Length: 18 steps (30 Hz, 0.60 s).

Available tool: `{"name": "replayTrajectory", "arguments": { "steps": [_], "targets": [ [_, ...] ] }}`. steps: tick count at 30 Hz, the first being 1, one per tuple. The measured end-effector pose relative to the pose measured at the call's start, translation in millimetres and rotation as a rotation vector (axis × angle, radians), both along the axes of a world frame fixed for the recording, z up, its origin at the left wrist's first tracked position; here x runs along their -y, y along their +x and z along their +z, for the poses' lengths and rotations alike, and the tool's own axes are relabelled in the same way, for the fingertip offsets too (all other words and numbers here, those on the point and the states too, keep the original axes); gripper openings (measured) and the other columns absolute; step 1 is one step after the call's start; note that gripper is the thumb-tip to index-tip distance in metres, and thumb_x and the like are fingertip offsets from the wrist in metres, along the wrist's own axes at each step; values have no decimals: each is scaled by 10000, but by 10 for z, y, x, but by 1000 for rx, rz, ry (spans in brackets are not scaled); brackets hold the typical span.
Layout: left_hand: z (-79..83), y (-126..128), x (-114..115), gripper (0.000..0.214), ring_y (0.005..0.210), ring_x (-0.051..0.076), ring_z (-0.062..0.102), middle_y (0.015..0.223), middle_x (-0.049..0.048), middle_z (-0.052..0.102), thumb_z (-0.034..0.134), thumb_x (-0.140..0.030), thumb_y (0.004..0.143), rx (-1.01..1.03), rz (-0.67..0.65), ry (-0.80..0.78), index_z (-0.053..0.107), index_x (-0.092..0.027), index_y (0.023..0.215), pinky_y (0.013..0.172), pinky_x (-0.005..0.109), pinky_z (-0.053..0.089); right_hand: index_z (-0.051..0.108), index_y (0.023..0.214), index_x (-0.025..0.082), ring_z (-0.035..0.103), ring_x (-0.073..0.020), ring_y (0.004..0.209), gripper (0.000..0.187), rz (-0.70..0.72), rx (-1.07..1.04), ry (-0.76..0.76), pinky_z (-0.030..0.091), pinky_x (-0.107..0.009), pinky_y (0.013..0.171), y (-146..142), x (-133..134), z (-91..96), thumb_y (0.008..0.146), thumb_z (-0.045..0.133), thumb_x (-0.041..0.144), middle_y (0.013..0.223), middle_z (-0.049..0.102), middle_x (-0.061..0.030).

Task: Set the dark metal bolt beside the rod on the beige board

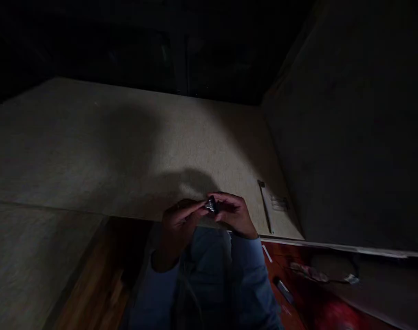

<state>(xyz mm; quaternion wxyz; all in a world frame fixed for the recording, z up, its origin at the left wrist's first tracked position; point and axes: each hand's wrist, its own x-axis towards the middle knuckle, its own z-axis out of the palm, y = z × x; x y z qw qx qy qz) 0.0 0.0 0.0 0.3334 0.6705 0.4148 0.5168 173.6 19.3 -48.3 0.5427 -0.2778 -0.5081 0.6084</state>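
Observation:
A small dark object with a shiny, silvery side (211, 204) is held between my two hands, over the front edge of the pale tabletop (202, 137). My left hand (179, 222) pinches its left side with the thumb and fingers closed together. Curled around the right side of it are the thumb and fingers of my right hand (236, 213). The light is too dim to tell what kind of thing it is. My hands' shadow falls on the tabletop just beyond them.
A thin whitish stick with a dark end (266, 208) lies on the tabletop to the right, beside a faint printed patch (279, 203). A dark panel (360, 137) rises along the right. Below the edge, a red surface (298, 300) bears several small items.

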Motion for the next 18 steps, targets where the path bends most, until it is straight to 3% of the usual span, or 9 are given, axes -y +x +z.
{"name": "replayTrajectory", "arguments": {
  "steps": [9, 18],
  "targets": [
    [-44, 0, 21, 182, 827, 91, 687, 925, 4, 741, 647, -132, 864, -23, 25, -1, 757, -219, 981, 746, 164, 537, 731, 1112, 311, 675, -140, 858, 501, 5, 3, -11, 535, -252, 802, -18, 2, 43, 634, 874, 260, 959, 739, -9],
    [-43, -11, 21, 163, 812, 115, 689, 911, 20, 740, 645, -172, 872, -60, 37, -7, 760, -216, 980, 735, 205, 550, 724, 1124, 322, 672, -129, 840, 490, 6, 12, 6, 543, -236, 764, -19, 1, 50, 660, 860, 241, 954, 736, -5]
  ]
}}
